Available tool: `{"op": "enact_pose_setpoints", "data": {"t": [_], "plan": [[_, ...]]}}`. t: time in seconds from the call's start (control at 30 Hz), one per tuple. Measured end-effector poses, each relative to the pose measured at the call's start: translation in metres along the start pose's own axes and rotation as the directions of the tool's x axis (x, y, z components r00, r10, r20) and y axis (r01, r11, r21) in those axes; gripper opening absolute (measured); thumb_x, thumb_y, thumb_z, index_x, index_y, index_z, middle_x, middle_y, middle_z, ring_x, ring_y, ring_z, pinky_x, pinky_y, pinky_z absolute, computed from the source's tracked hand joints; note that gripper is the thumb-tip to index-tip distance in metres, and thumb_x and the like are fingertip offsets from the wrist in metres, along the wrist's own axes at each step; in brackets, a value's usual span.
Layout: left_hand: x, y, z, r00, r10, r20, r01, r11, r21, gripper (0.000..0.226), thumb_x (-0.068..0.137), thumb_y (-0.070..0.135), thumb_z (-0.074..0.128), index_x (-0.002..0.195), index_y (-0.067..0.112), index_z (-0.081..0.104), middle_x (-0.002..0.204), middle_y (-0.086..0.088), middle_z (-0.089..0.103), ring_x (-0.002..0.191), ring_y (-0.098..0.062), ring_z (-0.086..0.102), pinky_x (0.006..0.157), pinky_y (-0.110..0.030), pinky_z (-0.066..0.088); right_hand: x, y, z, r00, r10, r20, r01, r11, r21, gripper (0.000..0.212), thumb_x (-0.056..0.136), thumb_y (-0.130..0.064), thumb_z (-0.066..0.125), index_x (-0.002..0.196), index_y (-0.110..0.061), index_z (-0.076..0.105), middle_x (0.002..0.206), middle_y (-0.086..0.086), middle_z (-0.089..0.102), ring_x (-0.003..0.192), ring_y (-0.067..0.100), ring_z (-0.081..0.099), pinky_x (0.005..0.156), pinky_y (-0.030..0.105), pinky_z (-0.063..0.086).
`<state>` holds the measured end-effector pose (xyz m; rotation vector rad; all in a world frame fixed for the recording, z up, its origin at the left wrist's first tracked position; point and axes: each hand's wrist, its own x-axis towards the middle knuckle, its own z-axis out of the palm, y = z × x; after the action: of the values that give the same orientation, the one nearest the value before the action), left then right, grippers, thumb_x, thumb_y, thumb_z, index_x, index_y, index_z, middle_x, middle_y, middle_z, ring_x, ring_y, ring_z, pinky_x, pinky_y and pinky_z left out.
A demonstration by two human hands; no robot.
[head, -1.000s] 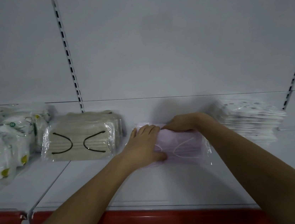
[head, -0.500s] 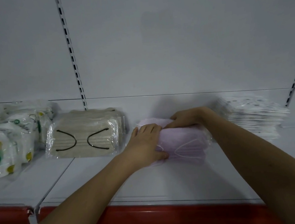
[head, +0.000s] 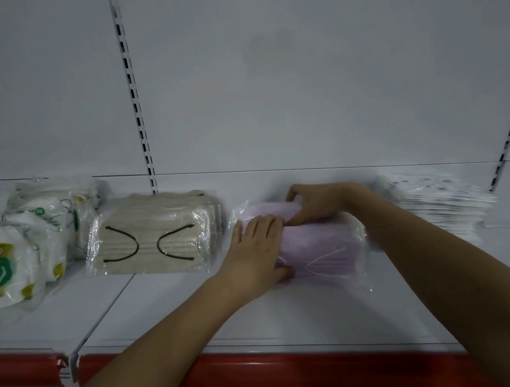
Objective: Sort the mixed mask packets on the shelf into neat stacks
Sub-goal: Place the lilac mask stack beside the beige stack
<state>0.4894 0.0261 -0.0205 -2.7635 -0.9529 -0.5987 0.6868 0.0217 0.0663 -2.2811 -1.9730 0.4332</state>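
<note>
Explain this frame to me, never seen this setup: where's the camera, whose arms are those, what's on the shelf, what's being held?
There is no robot here. A person wears one wide-angle camera on the head, looking forward and down, so the two bare arms reaching in from the bottom are the wearer's own.

The surface is a white shop shelf with a red front edge. From left to right it carries white cup-shaped masks in bags, a stack of beige mask packets with dark ear loops, the pink mask packets under the hands, and a stack of white patterned packets.

The left hand lies on the left end of the pink packets, fingers fairly straight and thumb against the front edge. The right hand grips their back edge with curled fingers. It looks like the pink stack is being squared up.
</note>
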Motion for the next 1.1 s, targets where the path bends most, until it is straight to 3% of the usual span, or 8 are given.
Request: {"op": "enact_pose_setpoints", "data": {"t": [0.2, 0.33, 0.43, 0.63, 0.73, 0.87, 1.0, 1.1], "plan": [[0.017, 0.001, -0.006, 0.997, -0.058, -0.042, 0.063, 0.990, 0.127, 0.093, 0.085, 0.056, 0.063, 0.154, 0.014, 0.017, 0.154, -0.003, 0.023, 0.146, -0.023, 0.018, 0.121, -0.050, 0.006, -0.003, -0.014, -0.007, 0.942, -0.210, -0.263, 0.221, 0.975, 0.013, 0.049, 0.082, -0.044, 0.074, 0.123, -0.030, 0.051, 0.108, -0.004, 0.058, 0.093, 0.017, 0.058, 0.085, 0.031, 0.048], [0.025, -0.006, -0.004, 0.995, -0.091, -0.029, 0.094, 0.990, 0.102, 0.097, 0.082, 0.056, 0.065, 0.154, 0.014, 0.015, 0.153, -0.004, 0.025, 0.144, -0.024, 0.021, 0.120, -0.049, 0.008, 0.001, -0.015, -0.003, 0.961, -0.180, -0.209, 0.192, 0.980, 0.040, 0.042, 0.092, -0.044, 0.061, 0.131, -0.031, 0.054, 0.120, -0.003, 0.059, 0.102, 0.015, 0.056, 0.100, 0.034, 0.045], [0.021, -0.013, -0.002, 0.996, -0.087, 0.034, 0.088, 0.996, -0.017, 0.108, 0.079, 0.063, 0.064, 0.157, 0.018, 0.005, 0.159, -0.003, 0.015, 0.150, -0.022, 0.008, 0.121, -0.050, 0.004, -0.003, -0.008, -0.001, 0.942, -0.128, -0.310, 0.170, 0.979, 0.113, 0.038, 0.098, -0.043, 0.052, 0.131, -0.025, 0.057, 0.124, -0.001, 0.061, 0.104, 0.017, 0.058, 0.100, 0.036, 0.046], [0.030, -0.018, -0.015, 0.991, -0.034, 0.133, 0.042, 0.997, -0.060, 0.119, 0.074, 0.077, 0.062, 0.159, 0.026, -0.003, 0.166, 0.005, -0.004, 0.153, -0.017, -0.009, 0.122, -0.054, -0.007, -0.032, 0.011, 0.013, 0.713, 0.070, -0.697, 0.055, 0.986, 0.155, 0.036, 0.097, -0.039, 0.052, 0.125, -0.017, 0.056, 0.125, 0.007, 0.056, 0.117, 0.029, 0.051, 0.099, 0.047, 0.045], [0.030, -0.017, -0.011, 0.971, 0.008, 0.239, -0.003, 1.000, -0.021, 0.120, 0.073, 0.072, 0.068, 0.158, 0.029, -0.004, 0.166, 0.004, -0.001, 0.153, -0.017, -0.004, 0.122, -0.054, -0.002, -0.055, 0.015, 0.021, 0.802, 0.202, -0.563, -0.032, 0.955, 0.296, 0.068, 0.086, -0.050, 0.069, 0.140, -0.018, 0.042, 0.140, 0.010, 0.044, 0.125, 0.031, 0.048, 0.097, 0.035, 0.041], [0.033, -0.017, -0.010, 0.968, 0.013, 0.251, -0.010, 1.000, -0.012, 0.118, 0.073, 0.069, 0.069, 0.158, 0.030, -0.002, 0.166, 0.003, 0.003, 0.153, -0.017, 0.000, 0.122, -0.053, 0.002, -0.072, 0.021, 0.033, 0.932, 0.138, -0.334, -0.066, 0.974, 0.218, 0.110, 0.065, -0.047, 0.089, 0.151, -0.031, 0.023, 0.150, 0.008, 0.027, 0.133, 0.031, 0.042, 0.101, 0.033, 0.039], [0.035, -0.013, -0.005, 0.982, -0.008, 0.190, 0.002, 1.000, 0.029, 0.112, 0.077, 0.063, 0.069, 0.159, 0.028, 0.001, 0.163, 0.002, 0.013, 0.151, -0.019, 0.010, 0.122, -0.054, 0.003, -0.064, 0.025, 0.059, 0.960, 0.011, -0.278, -0.016, 1.000, -0.016, 0.109, 0.066, -0.044, 0.087, 0.153, -0.034, 0.022, 0.158, 0.006, 0.012, 0.145, 0.032, 0.019, 0.115, 0.046, 0.032], [0.042, -0.009, -0.001, 0.996, -0.017, 0.083, 0.003, 0.987, 0.162, 0.101, 0.084, 0.057, 0.064, 0.159, 0.026, 0.004, 0.158, -0.002, 0.023, 0.146, -0.022, 0.022, 0.121, -0.053, 0.004, -0.055, 0.022, 0.066, 0.907, -0.032, -0.419, -0.034, 0.988, -0.151, 0.091, 0.074, -0.045, 0.079, 0.149, -0.031, 0.029, 0.152, 0.005, 0.026, 0.138, 0.033, 0.029, 0.104, 0.047, 0.042]]}}
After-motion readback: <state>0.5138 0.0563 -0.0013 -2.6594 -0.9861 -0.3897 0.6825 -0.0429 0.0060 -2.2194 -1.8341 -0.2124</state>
